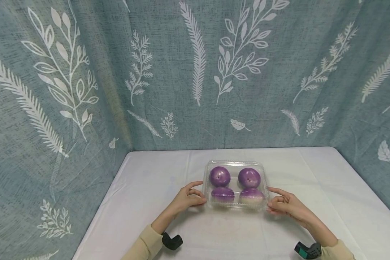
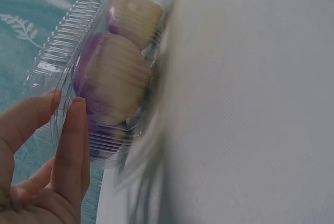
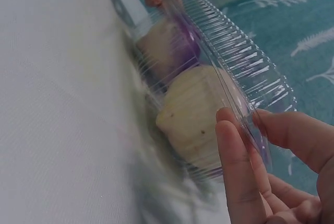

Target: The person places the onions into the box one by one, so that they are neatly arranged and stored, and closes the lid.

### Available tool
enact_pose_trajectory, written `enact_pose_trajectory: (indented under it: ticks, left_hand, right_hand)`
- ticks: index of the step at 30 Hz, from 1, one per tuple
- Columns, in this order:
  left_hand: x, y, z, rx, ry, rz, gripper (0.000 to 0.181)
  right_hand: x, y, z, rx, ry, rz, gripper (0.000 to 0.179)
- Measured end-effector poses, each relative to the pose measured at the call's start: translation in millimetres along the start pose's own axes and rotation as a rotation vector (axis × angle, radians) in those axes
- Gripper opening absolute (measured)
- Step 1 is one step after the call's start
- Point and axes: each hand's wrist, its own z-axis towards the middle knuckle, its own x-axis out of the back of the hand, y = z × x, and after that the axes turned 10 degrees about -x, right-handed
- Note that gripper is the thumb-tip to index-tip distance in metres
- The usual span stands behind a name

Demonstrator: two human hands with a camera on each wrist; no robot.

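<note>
A clear plastic clamshell box (image 1: 236, 163) with ribbed walls is held over the white table in the head view. Inside sit several round turnips, purple on top (image 1: 220, 176) and cream underneath, as the pale turnip (image 3: 192, 114) in the right wrist view shows. My left hand (image 1: 186, 198) pinches the box's left rim between thumb and fingers. On the opposite side, my right hand (image 1: 288, 206) pinches the right rim the same way. The lid appears closed over the turnips. Whether the box's base touches the table I cannot tell.
The white-covered table (image 1: 156, 169) ends at a back edge against a blue-green curtain (image 1: 169, 72) with white leaf prints, which also runs along both sides. A dark wrist device sits at the left cuff (image 1: 172, 241) and another at the right cuff (image 1: 308, 250).
</note>
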Motion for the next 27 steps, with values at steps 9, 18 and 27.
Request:
enact_pose_trajectory:
  ticks: [9, 18, 27]
  left_hand:
    - [0.3, -3.0, -0.5, 0.003, -0.011, -0.066, 0.071]
    - [0.1, -6.3, 0.2, 0.020, 0.005, -0.117, 0.071]
    - [-4.2, -6.1, -3.3, 0.135, 0.064, -0.217, 0.057]
  right_hand:
    - [-1.0, 2.6, 0.7, 0.027, -0.041, 0.074, 0.075]
    - [-1.1, 5.5, 1.4, 0.022, -0.036, 0.105, 0.076]
    - [-6.3, 3.0, -0.7, -0.077, 0.080, 0.155, 0.076]
